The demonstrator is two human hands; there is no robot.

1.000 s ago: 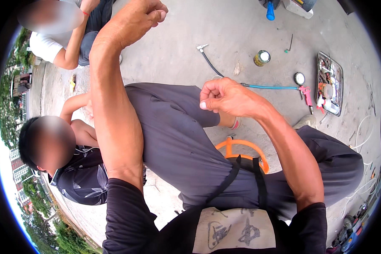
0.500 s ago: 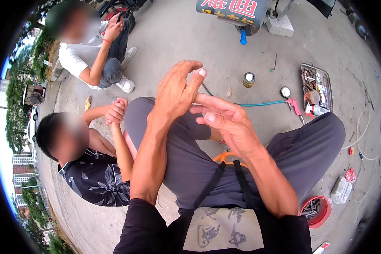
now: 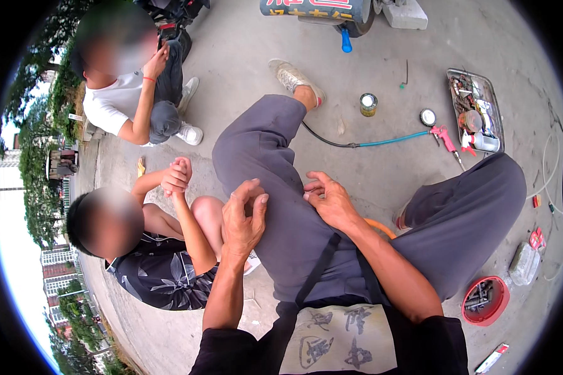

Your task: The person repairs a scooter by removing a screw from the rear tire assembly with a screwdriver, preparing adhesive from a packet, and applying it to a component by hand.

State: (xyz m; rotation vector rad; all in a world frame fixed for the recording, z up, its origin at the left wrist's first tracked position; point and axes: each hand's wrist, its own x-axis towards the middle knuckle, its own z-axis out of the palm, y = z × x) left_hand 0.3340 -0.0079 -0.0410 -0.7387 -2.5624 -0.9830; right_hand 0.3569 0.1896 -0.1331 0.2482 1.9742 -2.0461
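Grey trousers (image 3: 266, 156) cover the person's bent legs in the head view, lying behind both grips and spreading beyond them on either side. The left grip (image 3: 244, 215) is unclenched, thumb and fingers curved apart around nothing; the right grip (image 3: 331, 200) is also released, fingers loosely bent. Whether either brushes the cloth, I cannot tell. Half a second ago the two overlapped before the lap; now they are parted and lower, which leaves both free of any tool or part. A pale shoe (image 3: 297, 81) has also come into sight beyond them. Ahead and right of the right grip lie a blue hose (image 3: 394, 139), a pink air gun (image 3: 444, 139) and a metal tray (image 3: 498, 112). As for writing, dark brushed characters mark the pale chest panel (image 3: 338, 340) nearer the body than the grips, and bold printed lettering, cropped, covers a dark cylinder (image 3: 319, 9) far ahead.
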